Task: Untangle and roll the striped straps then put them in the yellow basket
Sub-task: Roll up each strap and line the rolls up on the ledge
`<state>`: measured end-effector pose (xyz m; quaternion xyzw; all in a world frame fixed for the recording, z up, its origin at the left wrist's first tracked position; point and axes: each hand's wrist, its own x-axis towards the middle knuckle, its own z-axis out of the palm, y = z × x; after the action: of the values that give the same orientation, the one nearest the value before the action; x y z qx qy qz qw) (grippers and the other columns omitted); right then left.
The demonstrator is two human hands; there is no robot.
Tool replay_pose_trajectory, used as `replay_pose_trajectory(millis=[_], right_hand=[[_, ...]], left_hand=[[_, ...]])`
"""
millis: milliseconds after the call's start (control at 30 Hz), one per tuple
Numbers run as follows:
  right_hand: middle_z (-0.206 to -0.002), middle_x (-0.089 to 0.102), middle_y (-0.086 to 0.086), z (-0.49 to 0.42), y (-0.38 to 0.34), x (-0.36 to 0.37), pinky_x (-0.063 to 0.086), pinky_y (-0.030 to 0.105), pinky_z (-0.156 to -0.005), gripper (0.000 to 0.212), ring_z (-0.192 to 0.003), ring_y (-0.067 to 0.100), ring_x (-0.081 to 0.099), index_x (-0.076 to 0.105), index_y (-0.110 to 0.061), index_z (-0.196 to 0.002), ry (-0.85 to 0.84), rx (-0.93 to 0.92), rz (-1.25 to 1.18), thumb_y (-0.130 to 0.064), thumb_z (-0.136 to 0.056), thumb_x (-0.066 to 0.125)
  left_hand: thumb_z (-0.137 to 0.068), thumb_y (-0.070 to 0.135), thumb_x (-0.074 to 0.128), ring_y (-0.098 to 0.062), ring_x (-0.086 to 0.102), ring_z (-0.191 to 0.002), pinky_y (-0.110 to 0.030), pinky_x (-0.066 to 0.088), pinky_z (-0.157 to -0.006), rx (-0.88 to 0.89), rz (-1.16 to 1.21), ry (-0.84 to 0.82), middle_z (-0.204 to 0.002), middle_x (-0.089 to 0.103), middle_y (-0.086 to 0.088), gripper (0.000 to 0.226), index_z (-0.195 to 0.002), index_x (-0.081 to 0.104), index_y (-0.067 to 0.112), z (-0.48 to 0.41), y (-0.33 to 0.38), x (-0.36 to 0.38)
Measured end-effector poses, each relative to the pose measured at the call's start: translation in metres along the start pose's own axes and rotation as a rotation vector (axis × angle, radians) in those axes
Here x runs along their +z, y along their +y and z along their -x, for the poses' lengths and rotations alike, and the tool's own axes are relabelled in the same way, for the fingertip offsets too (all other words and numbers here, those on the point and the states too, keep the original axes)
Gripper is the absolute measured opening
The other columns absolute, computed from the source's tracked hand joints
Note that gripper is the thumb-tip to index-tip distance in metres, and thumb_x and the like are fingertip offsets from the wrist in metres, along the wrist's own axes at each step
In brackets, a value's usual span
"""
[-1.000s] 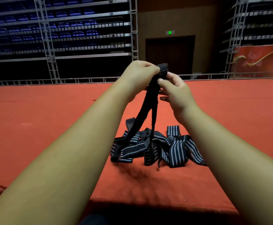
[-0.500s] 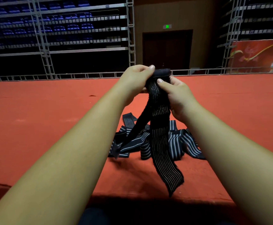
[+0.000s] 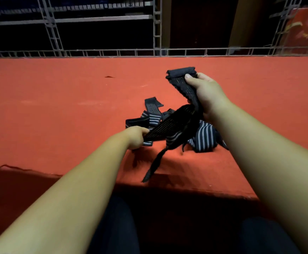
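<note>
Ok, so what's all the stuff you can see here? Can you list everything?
held strap: one, black with thin pale stripes, stretched between both hands above the pile, top end rolled.
strap pile: several, tangled, number unclear, dark with pale stripes, on the carpet.
carpet: one, red-orange, covering the platform.
metal frames: several, grey, behind the carpet's far edge.
banner: one, red, top right.
yellow basket: none in view.
legs: two, dark trousers, bottom edge.
left hand grip: one, holds the strap low beside the pile.
right hand grip: one, holds the strap near its rolled end, raised.
</note>
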<state>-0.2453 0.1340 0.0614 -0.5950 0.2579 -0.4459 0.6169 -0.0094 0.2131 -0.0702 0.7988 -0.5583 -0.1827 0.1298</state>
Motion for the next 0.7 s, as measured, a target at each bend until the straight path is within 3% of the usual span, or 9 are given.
replay_pose_trajectory(millis=[67,133,233,333,433,500,567,633,700], right_hand=[[-0.055,0.063,-0.011,0.009,-0.001,-0.002,0.039,0.016,-0.042,0.011,-0.041,0.004,0.053,0.064,-0.017,-0.107,-0.093,0.079,0.072,-0.021,-0.112,0.056],[-0.051,0.058,-0.012,0.017,0.0,-0.004,0.036,0.016,-0.037,0.012,-0.037,0.002,0.049,0.061,-0.018,-0.104,-0.186,0.142,0.157,-0.023,-0.113,0.054],[-0.051,0.06,-0.009,0.018,0.006,-0.005,0.037,0.013,-0.036,0.009,-0.036,0.002,0.052,0.061,-0.016,-0.107,-0.197,0.191,0.161,-0.021,-0.112,0.056],[-0.054,0.064,-0.006,0.008,0.017,-0.007,0.04,0.015,-0.037,0.01,-0.038,0.006,0.056,0.065,-0.014,-0.111,-0.126,0.184,0.142,-0.022,-0.111,0.058],[-0.075,0.075,0.004,-0.003,0.027,-0.008,0.05,0.022,-0.05,0.014,-0.054,0.015,0.068,0.072,-0.013,-0.111,-0.074,0.151,0.135,-0.024,-0.108,0.063],[-0.083,0.077,0.008,-0.008,0.032,-0.009,0.053,0.025,-0.057,0.014,-0.062,0.018,0.07,0.074,-0.013,-0.106,-0.041,0.114,0.166,-0.024,-0.107,0.066],[-0.09,0.08,0.011,-0.011,0.035,-0.009,0.058,0.03,-0.065,0.015,-0.07,0.021,0.072,0.075,-0.011,-0.106,-0.022,0.089,0.181,-0.023,-0.107,0.066],[-0.101,0.082,0.015,-0.012,0.037,-0.009,0.061,0.037,-0.074,0.017,-0.079,0.025,0.074,0.076,-0.01,-0.111,-0.004,0.075,0.185,-0.024,-0.108,0.065],[-0.105,0.082,0.013,-0.011,0.038,-0.008,0.06,0.035,-0.075,0.019,-0.081,0.022,0.074,0.076,-0.014,-0.116,0.021,0.041,0.204,-0.025,-0.109,0.063]], left_hand=[[-0.092,0.0,0.051,-0.027,0.073,-0.112,-0.032,0.053,-0.082,-0.034,-0.086,-0.033,-0.123,0.078,-0.003,0.048,-0.122,0.075,0.029,-0.002,-0.012,0.012],[-0.094,0.002,0.055,-0.03,0.067,-0.125,-0.035,0.053,-0.098,-0.073,-0.159,-0.012,-0.139,0.069,-0.006,0.046,-0.132,0.07,0.023,-0.005,-0.019,0.019],[-0.096,0.0,0.051,-0.028,0.059,-0.138,-0.035,0.047,-0.114,-0.086,-0.029,0.003,-0.153,0.06,-0.007,0.061,-0.153,0.057,0.021,-0.005,-0.014,0.022],[-0.102,0.004,0.052,-0.029,0.068,-0.125,-0.038,0.053,-0.106,-0.069,0.185,0.072,-0.134,0.073,-0.007,0.041,-0.136,0.071,0.016,-0.011,-0.002,0.021],[-0.109,0.016,0.055,-0.031,0.074,-0.094,-0.037,0.058,-0.083,-0.082,0.675,0.118,-0.099,0.079,-0.008,0.023,-0.103,0.077,0.011,-0.012,0.027,0.009],[-0.115,0.033,0.049,-0.023,0.072,-0.082,-0.031,0.056,-0.072,-0.017,0.974,0.126,-0.1,0.079,-0.007,0.033,-0.11,0.073,0.01,-0.006,0.052,-0.009],[-0.116,0.043,0.043,-0.021,0.071,-0.079,-0.031,0.058,-0.071,0.104,1.237,0.11,-0.098,0.078,-0.005,0.042,-0.118,0.069,0.011,0.004,0.077,-0.027],[-0.116,0.045,0.042,-0.02,0.071,-0.079,-0.034,0.06,-0.076,0.198,1.357,0.123,-0.094,0.077,-0.002,0.04,-0.121,0.069,0.015,0.013,0.097,-0.04],[-0.116,0.037,0.047,-0.019,0.069,-0.08,-0.035,0.06,-0.08,0.251,1.366,0.171,-0.099,0.075,-0.005,0.031,-0.121,0.07,0.017,0.019,0.11,-0.048]])
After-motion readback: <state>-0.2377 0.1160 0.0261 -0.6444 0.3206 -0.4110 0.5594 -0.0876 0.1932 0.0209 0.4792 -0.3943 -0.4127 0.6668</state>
